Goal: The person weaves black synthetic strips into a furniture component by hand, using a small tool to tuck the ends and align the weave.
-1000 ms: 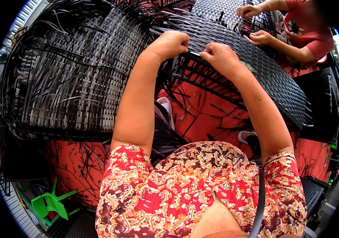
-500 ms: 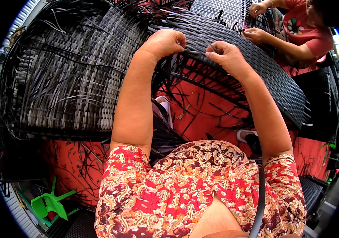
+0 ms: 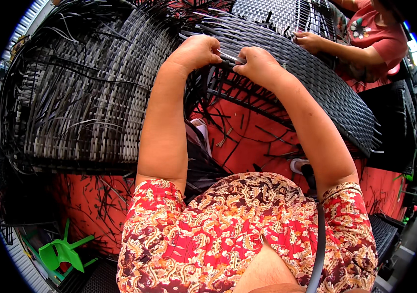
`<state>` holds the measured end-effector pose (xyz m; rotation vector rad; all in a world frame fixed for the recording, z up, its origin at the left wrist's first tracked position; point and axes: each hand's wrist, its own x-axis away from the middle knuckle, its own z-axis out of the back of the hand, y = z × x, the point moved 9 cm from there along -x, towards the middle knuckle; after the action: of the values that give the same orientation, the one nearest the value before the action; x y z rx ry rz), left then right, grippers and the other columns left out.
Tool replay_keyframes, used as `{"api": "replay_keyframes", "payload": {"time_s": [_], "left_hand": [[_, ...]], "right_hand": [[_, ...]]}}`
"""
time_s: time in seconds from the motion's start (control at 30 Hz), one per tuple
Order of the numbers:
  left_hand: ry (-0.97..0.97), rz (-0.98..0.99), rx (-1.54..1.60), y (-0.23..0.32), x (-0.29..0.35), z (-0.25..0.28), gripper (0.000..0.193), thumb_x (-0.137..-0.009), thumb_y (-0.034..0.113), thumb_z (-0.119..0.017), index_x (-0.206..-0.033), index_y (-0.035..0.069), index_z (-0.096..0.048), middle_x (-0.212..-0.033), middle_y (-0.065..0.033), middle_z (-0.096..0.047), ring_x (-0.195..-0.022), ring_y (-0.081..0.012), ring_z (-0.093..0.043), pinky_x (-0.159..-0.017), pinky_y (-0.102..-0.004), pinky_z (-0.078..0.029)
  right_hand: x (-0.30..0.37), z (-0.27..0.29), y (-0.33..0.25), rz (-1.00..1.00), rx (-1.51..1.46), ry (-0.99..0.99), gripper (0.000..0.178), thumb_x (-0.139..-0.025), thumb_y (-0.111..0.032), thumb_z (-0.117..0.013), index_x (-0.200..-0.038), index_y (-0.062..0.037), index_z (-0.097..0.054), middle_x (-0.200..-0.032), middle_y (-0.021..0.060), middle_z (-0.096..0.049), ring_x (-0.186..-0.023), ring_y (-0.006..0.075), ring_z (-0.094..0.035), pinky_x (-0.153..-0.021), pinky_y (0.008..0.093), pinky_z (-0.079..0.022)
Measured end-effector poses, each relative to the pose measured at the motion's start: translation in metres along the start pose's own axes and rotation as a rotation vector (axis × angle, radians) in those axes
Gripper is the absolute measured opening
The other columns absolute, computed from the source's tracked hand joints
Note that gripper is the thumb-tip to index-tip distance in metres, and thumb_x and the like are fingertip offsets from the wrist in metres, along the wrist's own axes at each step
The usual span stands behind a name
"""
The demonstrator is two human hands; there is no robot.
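A dark grey woven panel [image 3: 311,83] stretches from in front of me toward the right, with loose strip ends along its left edge. Over its near left edge my left hand [image 3: 197,51] is closed, thumb and fingers pinching a light grey flat strip [image 3: 230,55]. My right hand [image 3: 256,62] pinches the same strip a short way to the right, so a bit of it shows between the hands. The fingertips partly hide where the strip meets the weave. Under the panel, dark bars of a frame [image 3: 252,95] show.
At left stands a large black-and-grey woven piece [image 3: 86,93] with shaggy loose strands. Cut strips litter the red floor [image 3: 237,132]. A co-worker's hand [image 3: 308,43] touches weaving at the upper right. A green plastic stool [image 3: 62,254] lies at lower left.
My right hand has moved left, closer to my left hand, and a light strip now shows between them. One of the co-worker's hands has moved up toward the picture's edge.
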<state>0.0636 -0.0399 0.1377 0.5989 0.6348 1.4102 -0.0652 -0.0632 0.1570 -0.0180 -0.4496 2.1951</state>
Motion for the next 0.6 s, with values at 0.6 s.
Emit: {"api": "replay_keyframes", "payload": {"time_s": [0.6], "left_hand": [[-0.147,0.005,0.062,0.000,-0.011,-0.009,0.018,-0.070,0.015,-0.067,-0.082,0.002,-0.069,-0.071,-0.0113,-0.066,-0.064,-0.0190,-0.061,-0.061,-0.0321,-0.049]], "right_hand": [[-0.015,0.008,0.010,0.091,-0.216,0.003,0.023,-0.078,-0.020,-0.067,-0.086,0.0009,-0.067,-0.076,0.0087,-0.065,-0.070,0.0127,-0.058,-0.067,0.0272,-0.047]]}}
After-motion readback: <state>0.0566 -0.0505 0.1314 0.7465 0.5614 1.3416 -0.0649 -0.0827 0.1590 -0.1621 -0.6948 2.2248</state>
